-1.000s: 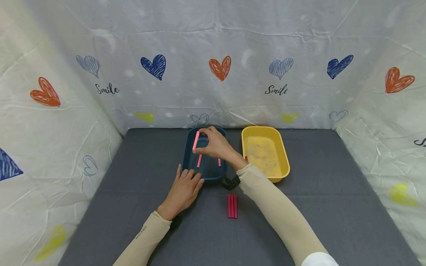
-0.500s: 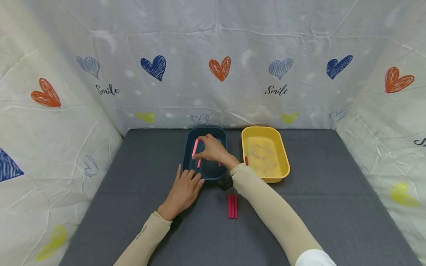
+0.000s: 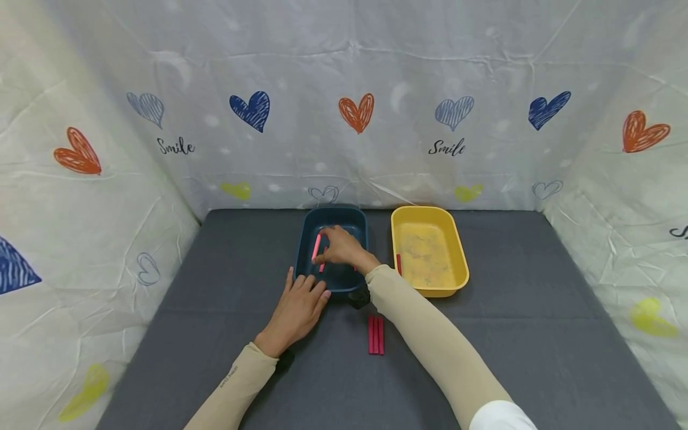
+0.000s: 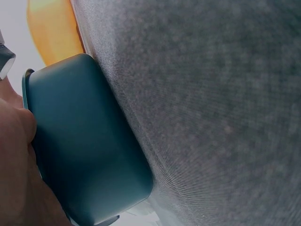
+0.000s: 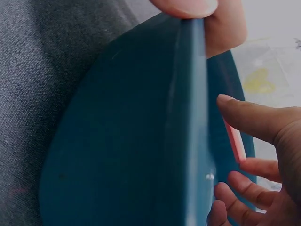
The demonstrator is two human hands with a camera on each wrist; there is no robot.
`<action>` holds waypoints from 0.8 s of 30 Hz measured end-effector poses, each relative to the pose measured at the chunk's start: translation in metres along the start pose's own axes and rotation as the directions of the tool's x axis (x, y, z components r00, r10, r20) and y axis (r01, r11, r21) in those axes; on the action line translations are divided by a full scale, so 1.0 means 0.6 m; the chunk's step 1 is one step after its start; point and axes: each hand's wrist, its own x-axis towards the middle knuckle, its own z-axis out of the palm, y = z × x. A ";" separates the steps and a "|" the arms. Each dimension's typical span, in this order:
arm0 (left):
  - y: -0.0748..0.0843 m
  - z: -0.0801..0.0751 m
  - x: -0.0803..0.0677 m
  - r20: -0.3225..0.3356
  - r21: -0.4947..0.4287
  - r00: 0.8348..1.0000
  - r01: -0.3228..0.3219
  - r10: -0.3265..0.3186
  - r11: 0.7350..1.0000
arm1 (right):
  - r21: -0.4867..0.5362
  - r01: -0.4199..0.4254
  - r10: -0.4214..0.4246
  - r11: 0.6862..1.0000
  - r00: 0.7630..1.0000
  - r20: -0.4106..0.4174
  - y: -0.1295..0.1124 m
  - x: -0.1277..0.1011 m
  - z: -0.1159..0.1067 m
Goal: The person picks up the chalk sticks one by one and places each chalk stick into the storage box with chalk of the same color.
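My right hand (image 3: pixel 324 253) reaches into the dark blue tray (image 3: pixel 355 227) and pinches a pink stick (image 3: pixel 316 246) low over the tray floor. The right wrist view shows that pink stick (image 5: pixel 234 139) between the right hand's fingers (image 5: pixel 254 120), just inside the blue tray's rim (image 5: pixel 194 117). More pink sticks lie in the tray, mostly hidden by the hand. My left hand (image 3: pixel 307 288) lies flat on the grey table (image 3: pixel 215 286), fingertips against the tray's near left corner. In the left wrist view the blue tray's outer wall (image 4: pixel 84 146) sits beside the left hand (image 4: pixel 14 160).
A yellow tray (image 3: pixel 457 257) stands just right of the blue one, with a short red stick (image 3: pixel 398 263) against its left side. Two red sticks (image 3: pixel 375 334) lie side by side on the table under my right forearm. Heart-printed cloth walls enclose the table on three sides.
My right hand has lowered the pink stick from above the blue tray's far rim down into the tray. The left hand has stayed in place.
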 end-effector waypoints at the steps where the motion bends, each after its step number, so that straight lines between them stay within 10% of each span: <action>1: 0.000 0.000 0.000 0.001 0.002 1.000 0.001 -0.001 1.000 | -0.003 -0.001 0.001 1.000 1.000 0.003 0.000 0.001 0.002; 24: -0.001 0.000 -0.001 0.008 -0.003 1.000 0.001 -0.001 1.000 | -0.028 -0.026 0.027 0.999 0.999 0.037 0.014 0.012 0.032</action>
